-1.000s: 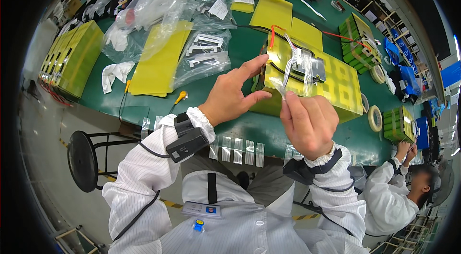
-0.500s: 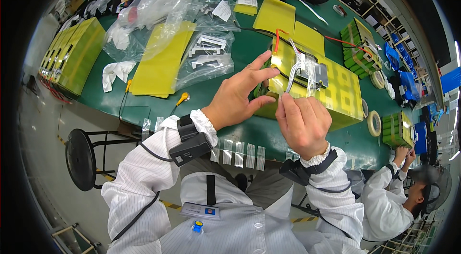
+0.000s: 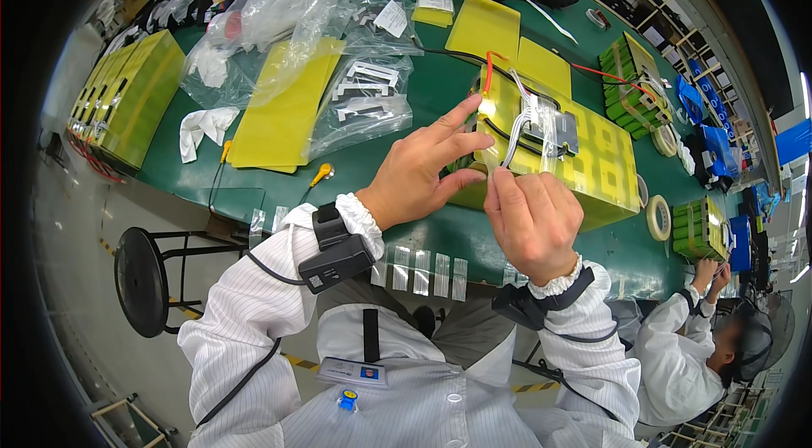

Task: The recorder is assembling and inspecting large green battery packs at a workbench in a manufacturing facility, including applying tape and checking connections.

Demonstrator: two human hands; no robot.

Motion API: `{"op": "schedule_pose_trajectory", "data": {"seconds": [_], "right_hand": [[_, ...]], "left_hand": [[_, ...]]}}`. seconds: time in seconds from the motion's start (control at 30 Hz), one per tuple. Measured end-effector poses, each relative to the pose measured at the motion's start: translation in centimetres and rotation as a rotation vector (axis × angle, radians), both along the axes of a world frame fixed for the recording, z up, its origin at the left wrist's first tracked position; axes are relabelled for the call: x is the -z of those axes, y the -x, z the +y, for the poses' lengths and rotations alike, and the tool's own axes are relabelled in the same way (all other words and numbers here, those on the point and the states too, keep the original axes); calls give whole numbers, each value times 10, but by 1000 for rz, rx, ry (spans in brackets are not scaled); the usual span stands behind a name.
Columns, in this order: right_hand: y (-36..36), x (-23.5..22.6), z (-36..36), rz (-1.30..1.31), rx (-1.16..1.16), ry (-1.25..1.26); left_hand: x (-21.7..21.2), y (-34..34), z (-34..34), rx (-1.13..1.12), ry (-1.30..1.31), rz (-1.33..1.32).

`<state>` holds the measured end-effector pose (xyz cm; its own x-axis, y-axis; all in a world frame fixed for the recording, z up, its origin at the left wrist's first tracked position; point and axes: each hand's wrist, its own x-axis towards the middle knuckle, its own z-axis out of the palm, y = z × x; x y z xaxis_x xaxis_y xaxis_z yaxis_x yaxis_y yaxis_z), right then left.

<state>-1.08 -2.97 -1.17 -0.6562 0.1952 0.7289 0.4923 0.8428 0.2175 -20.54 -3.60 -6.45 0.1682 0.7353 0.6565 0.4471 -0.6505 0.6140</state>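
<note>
A battery pack wrapped in yellow sheets [image 3: 596, 152] lies before me on the green bench. On its top are a black circuit board [image 3: 565, 133] under clear tape, a bundle of white wires [image 3: 518, 128], and a red wire [image 3: 488, 76]. My left hand [image 3: 423, 162] is spread over the pack's left end, fingers stretched out and touching its top, thumb held apart at the near edge. My right hand [image 3: 538, 215] is closed in a pinch at the pack's near edge, where the white wires run into its fingertips. Those fingers partly hide the wire ends.
Yellow sheets [image 3: 283, 114] and clear bags with white parts [image 3: 368, 91] lie left. Clear tape strips [image 3: 420, 270] hang along the bench's front edge. Tape rolls [image 3: 659, 218] and other packs [image 3: 630, 84] stand right. A co-worker [image 3: 689, 359] works at right; a black stool [image 3: 145, 281] stands left.
My left fingers have shifted slightly on the pack's end, the index fingertip a little lower. My right hand stays almost in place. The co-worker's head has turned and moved slightly.
</note>
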Motion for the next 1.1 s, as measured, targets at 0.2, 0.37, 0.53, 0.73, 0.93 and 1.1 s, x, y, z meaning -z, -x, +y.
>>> {"op": "schedule_pose_trajectory", "data": {"seconds": [0.2, 0.37, 0.53, 0.73, 0.93, 1.1], "right_hand": [[0, 1, 0, -8, -12, 1], [-1, 0, -3, -37, -11, 14], [-3, -7, -6, -113, -24, 44], [-2, -12, -5, -220, -57, 45], [0, -10, -2, -280, -81, -45], [3, -9, -3, -374, -59, -97]], "left_hand": [[-1, 0, 0, 2, 19, 11], [1, 1, 0, 7, 19, 24], [-1, 3, 1, 6, 22, 43], [-1, 8, 2, -4, -4, 124], [3, 11, 9, 24, -115, 166], [4, 16, 11, 21, -125, 229]]}}
